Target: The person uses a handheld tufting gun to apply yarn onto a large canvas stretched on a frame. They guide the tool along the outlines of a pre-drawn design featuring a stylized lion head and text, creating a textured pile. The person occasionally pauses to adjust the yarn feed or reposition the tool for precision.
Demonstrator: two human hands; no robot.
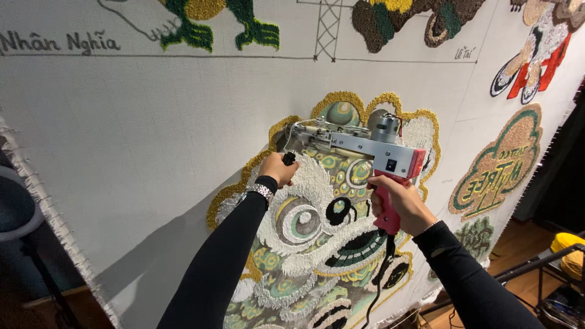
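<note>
A tufting gun (359, 145) with a metal body and a pink handle is pressed against a white cloth (140, 134) stretched upright. My right hand (399, 204) grips the pink handle. My left hand (279, 168) holds the black front knob near the needle end. The needle end rests on the upper left edge of a tufted lion-dance head (317, 237) in white, green, yellow and black. A black cable (381, 274) hangs down from the handle. Both arms wear black sleeves, and a bracelet sits on my left wrist.
Other tufted patches sit on the cloth: a green and beige badge (499, 164) at right, a red and white figure (536, 55) at upper right, green shapes (213, 24) at top. Yellow yarn (570, 253) and a dark metal bar lie at lower right. A wooden floor shows below.
</note>
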